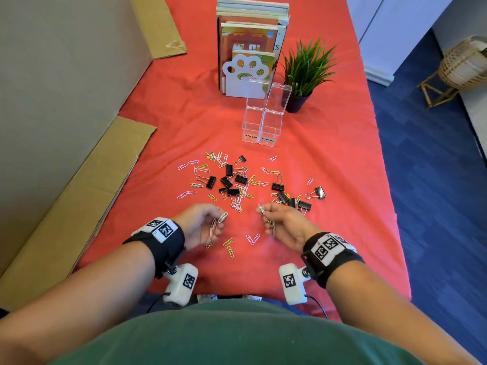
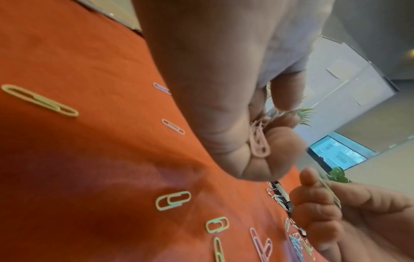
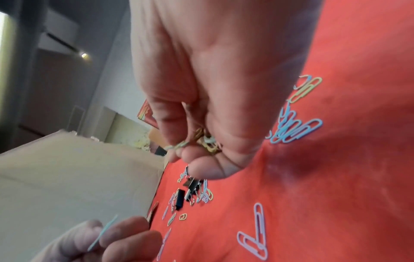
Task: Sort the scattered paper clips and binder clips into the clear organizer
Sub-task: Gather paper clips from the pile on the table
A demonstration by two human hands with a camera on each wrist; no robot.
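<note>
Coloured paper clips (image 1: 238, 185) and black binder clips (image 1: 226, 181) lie scattered on the red cloth (image 1: 329, 154). The clear organizer (image 1: 262, 127), two open compartments with raised lids, stands behind the pile. My left hand (image 1: 208, 223) hovers at the pile's near edge and holds a bunch of paper clips (image 2: 258, 141) in its curled fingers, one pinched at the tips. My right hand (image 1: 276, 219) likewise grips a bunch of paper clips (image 3: 201, 141), a green one sticking out of its fingertips. A few clips (image 1: 229, 246) lie between the hands.
A white bookend (image 1: 245, 77) with upright books (image 1: 250, 30) and a potted plant (image 1: 305, 72) stand behind the organizer. Cardboard sheets (image 1: 79, 193) line the table's left side. The table's right edge drops to blue carpet (image 1: 434, 180).
</note>
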